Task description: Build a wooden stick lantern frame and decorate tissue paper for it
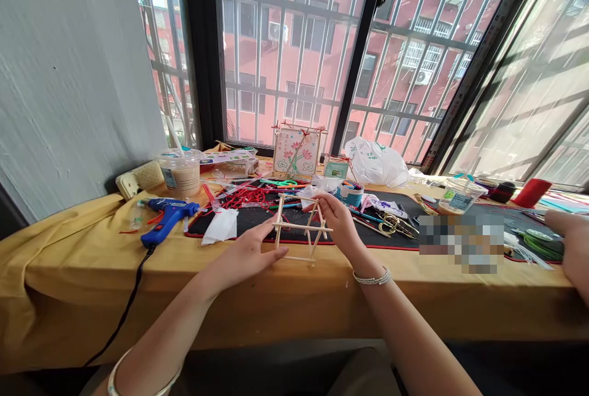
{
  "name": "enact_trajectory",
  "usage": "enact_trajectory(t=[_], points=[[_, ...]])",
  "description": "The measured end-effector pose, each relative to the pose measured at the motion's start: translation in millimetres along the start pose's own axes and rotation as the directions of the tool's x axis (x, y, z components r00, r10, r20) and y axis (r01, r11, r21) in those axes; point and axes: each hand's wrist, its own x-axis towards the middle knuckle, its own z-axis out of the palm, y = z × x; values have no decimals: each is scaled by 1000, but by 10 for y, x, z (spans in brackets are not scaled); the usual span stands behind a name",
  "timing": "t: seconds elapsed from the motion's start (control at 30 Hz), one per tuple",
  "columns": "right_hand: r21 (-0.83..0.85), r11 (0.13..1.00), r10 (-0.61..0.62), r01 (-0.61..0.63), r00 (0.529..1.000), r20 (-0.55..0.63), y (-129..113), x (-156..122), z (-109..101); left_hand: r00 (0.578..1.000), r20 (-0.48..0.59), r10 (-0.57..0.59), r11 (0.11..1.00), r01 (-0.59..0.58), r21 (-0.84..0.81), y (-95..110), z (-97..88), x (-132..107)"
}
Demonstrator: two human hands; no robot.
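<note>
Between my hands, above the front edge of the table, is a small open frame of thin wooden sticks (301, 226). My left hand (251, 255) grips its left side, with the thumb along the lower stick. At the upper right corner, the fingers of my right hand (338, 221) are closed on the frame. Just behind it, red cord (251, 199) lies in a tangle on a black mat (257, 230). A folded white tissue (219, 226) is to the left of the frame.
A blue glue gun (168, 219) with a black cable lies at left, near a lidded drink cup (179, 172). Gold-handled scissors (393, 223) are on the mat. A drawn lotus panel (297, 151) and a white plastic bag (375, 163) stand by the window. Another person's hand (573, 248) is at far right.
</note>
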Motion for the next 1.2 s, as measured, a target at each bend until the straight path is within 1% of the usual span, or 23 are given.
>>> enact_trajectory(t=[0.17, 0.37, 0.47, 0.53, 0.57, 0.63, 0.7, 0.73, 0.77, 0.8, 0.87, 0.9, 0.97, 1.07, 1.2], points=[[6, 1000, -11, 11, 1000, 0, 32, 18, 3, 1000, 3, 18, 1000, -18, -7, 7, -18, 5], [5, 1000, -15, 15, 1000, -5, 53, -7, 10, 1000, -3, 20, 1000, -20, -9, -25, 14, -22], [3, 1000, -1, 1, 1000, -22, 69, -58, -42, 1000, -1, 2, 1000, -2, -15, -38, 12, -48], [1, 1000, 15, -15, 1000, -26, 68, -128, -123, 1000, 6, -12, 1000, 12, -27, -34, -9, -59], [-1, 1000, 25, -25, 1000, -10, 59, -176, -173, 1000, 12, -17, 999, 17, -35, -29, -23, -62], [-15, 999, 52, -51, 994, 91, 24, -294, -274, 999, 26, -23, 998, 24, -55, -15, -52, -66], [-49, 996, 81, -70, 957, 279, -19, -413, -334, 999, 42, -25, 997, 28, -74, -4, -75, -68], [-76, 995, 90, -67, 931, 354, -35, -459, -338, 999, 48, -24, 996, 28, -82, -2, -81, -69], [-108, 992, 98, -60, 915, 392, -41, -492, -324, 998, 53, -22, 996, 27, -90, -3, -84, -70], [-136, 989, 101, -51, 914, 392, -36, -509, -294, 998, 55, -19, 995, 24, -97, -6, -84, -70], [-154, 987, 102, -52, 935, 340, 10, -501, -208, 999, 54, -7, 994, 13, -110, -19, -78, -68], [-136, 989, 102, -61, 942, 318, 47, -485, -166, 999, 53, 1, 993, 5, -117, -27, -74, -66], [-69, 994, 98, -80, 945, 313, 127, -446, -106, 999, 51, 18, 991, -11, -130, -43, -65, -59], [-15, 996, 91, -91, 942, 322, 199, -415, -91, 998, 57, 37, 989, -28, -142, -59, -56, -49], [-45, 995, 96, -85, 935, 343, 173, -418, -123, 997, 63, 37, 989, -28, -143, -49, -59, -46]])
